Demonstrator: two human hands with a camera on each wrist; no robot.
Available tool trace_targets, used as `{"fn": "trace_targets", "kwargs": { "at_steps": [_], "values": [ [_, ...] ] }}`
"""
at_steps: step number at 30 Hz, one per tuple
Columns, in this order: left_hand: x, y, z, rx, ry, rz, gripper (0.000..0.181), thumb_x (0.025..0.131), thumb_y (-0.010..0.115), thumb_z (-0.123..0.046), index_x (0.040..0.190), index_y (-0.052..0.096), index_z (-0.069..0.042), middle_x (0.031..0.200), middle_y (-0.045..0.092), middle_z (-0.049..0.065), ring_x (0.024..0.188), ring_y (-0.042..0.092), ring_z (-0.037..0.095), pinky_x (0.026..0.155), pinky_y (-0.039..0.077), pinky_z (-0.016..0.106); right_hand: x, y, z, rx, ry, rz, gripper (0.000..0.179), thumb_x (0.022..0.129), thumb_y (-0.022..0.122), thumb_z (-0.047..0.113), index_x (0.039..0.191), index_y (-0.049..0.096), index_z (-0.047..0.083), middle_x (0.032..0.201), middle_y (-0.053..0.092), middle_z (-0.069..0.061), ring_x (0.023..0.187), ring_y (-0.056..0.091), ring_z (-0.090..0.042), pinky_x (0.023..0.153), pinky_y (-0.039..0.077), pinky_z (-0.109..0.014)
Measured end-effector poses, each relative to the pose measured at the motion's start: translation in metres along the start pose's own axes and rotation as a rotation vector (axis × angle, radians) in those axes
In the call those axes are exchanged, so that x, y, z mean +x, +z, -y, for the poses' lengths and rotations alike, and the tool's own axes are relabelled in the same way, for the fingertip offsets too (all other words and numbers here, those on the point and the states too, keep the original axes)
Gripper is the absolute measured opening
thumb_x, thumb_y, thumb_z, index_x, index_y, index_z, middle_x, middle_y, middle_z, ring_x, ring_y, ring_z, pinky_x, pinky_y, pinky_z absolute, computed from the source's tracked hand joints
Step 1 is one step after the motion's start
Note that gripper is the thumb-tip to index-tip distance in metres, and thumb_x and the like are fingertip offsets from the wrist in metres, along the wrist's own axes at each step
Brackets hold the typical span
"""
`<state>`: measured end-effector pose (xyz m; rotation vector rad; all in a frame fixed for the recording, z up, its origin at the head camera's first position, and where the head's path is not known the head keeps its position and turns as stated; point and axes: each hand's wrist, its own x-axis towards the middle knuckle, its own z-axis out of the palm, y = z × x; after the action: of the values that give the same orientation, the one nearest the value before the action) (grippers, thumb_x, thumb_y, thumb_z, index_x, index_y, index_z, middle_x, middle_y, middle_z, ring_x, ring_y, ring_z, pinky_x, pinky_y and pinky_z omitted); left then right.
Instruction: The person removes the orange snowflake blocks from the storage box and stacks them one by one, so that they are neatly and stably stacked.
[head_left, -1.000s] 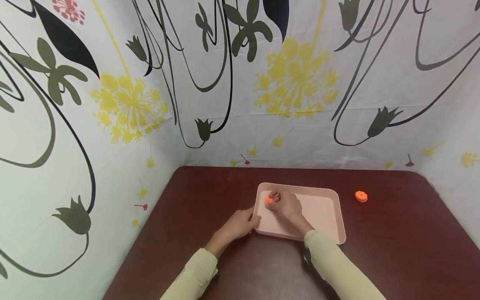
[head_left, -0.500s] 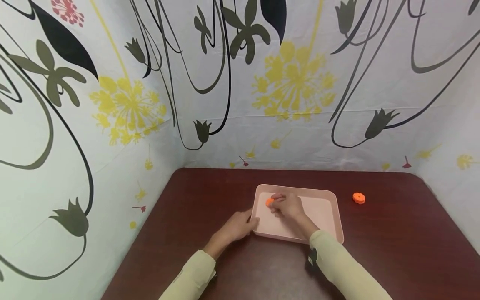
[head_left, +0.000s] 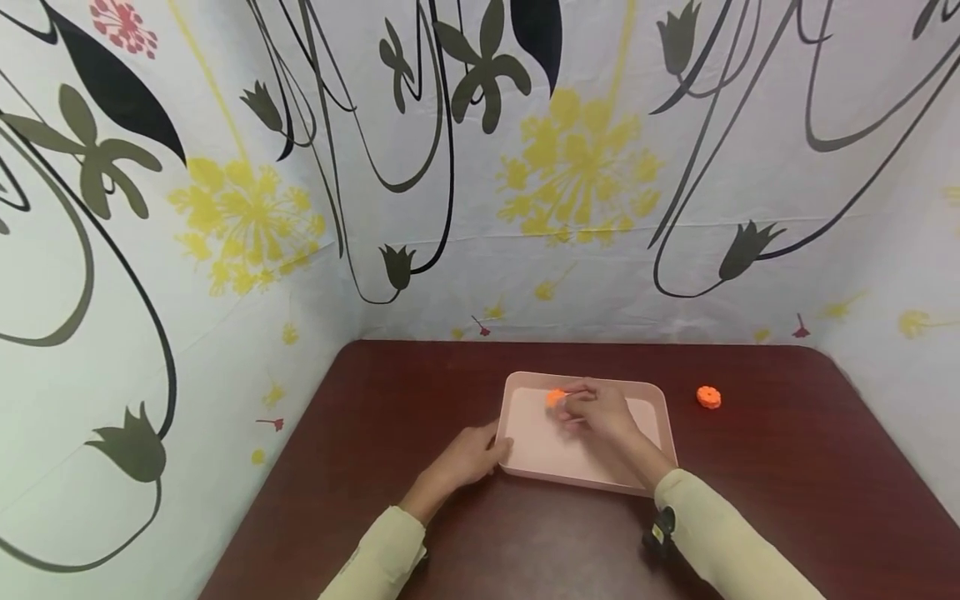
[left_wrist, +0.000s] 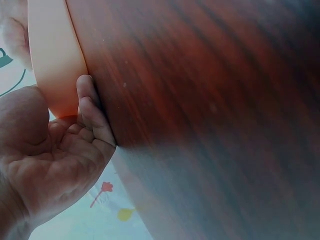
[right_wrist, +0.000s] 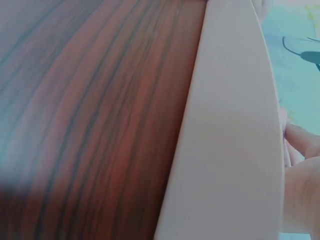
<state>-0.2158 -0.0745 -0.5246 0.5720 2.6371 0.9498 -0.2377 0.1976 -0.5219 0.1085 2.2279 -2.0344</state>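
Observation:
A shallow pale pink tray lies on the dark red-brown table. My left hand grips its left end, thumb over the rim; in the left wrist view, the left hand has its fingers curled against the tray's outer wall. Over the inside of the tray, my right hand pinches a small orange scalloped disc at its fingertips. Part of the disc is hidden by the fingers. In the right wrist view the tray's side wall covers most of the right hand.
A second orange scalloped disc sits on the table to the right of the tray. Behind the table hangs white cloth with a flower print, which also runs along the left and right sides.
My right hand has moved a little to the right across the tray with the orange disc. The left hand keeps its grip on the tray. The head view has shifted slightly.

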Motion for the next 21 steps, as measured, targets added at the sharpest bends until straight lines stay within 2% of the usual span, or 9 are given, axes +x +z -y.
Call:
{"fn": "trace_targets", "kwargs": {
  "at_steps": [4, 10, 15, 21],
  "values": [
    [-0.001, 0.001, 0.002, -0.001, -0.004, -0.006, 0.055, 0.109, 0.055, -0.037, 0.159, 0.048, -0.017, 0.077, 0.065, -0.002, 0.063, 0.062, 0.01, 0.06, 0.051, 0.029, -0.007, -0.018, 0.003, -0.003, -0.015, 0.0, 0.037, 0.098, 0.071, 0.006, 0.133, 0.061, -0.005, 0.103, 0.081, -0.012, 0.085, 0.08, -0.018, 0.077, 0.065, -0.036],
    [-0.001, 0.002, 0.002, 0.0, -0.009, -0.008, 0.056, 0.108, 0.057, -0.038, 0.16, 0.046, -0.018, 0.08, 0.065, -0.001, 0.065, 0.062, 0.012, 0.062, 0.051, 0.03, -0.021, -0.041, 0.009, -0.051, -0.019, -0.075, 0.04, 0.095, 0.079, 0.015, 0.131, 0.066, 0.0, 0.107, 0.082, -0.011, 0.087, 0.081, -0.019, 0.079, 0.065, -0.038],
    [-0.001, 0.003, 0.003, 0.001, -0.011, -0.007, 0.057, 0.109, 0.057, -0.038, 0.161, 0.045, -0.018, 0.079, 0.065, -0.001, 0.065, 0.062, 0.012, 0.062, 0.051, 0.029, -0.035, -0.058, 0.009, -0.012, -0.007, -0.08, 0.047, 0.097, 0.078, 0.022, 0.136, 0.061, 0.002, 0.107, 0.083, -0.001, 0.093, 0.08, -0.019, 0.082, 0.065, -0.037],
    [-0.001, 0.002, 0.002, 0.003, -0.01, -0.006, 0.056, 0.109, 0.056, -0.038, 0.16, 0.046, -0.019, 0.078, 0.065, -0.002, 0.065, 0.062, 0.01, 0.061, 0.051, 0.028, -0.048, -0.08, 0.005, 0.043, -0.019, -0.111, 0.045, 0.099, 0.076, 0.021, 0.137, 0.059, 0.002, 0.103, 0.081, 0.009, 0.092, 0.079, -0.014, 0.085, 0.065, -0.038]
  ]
}}
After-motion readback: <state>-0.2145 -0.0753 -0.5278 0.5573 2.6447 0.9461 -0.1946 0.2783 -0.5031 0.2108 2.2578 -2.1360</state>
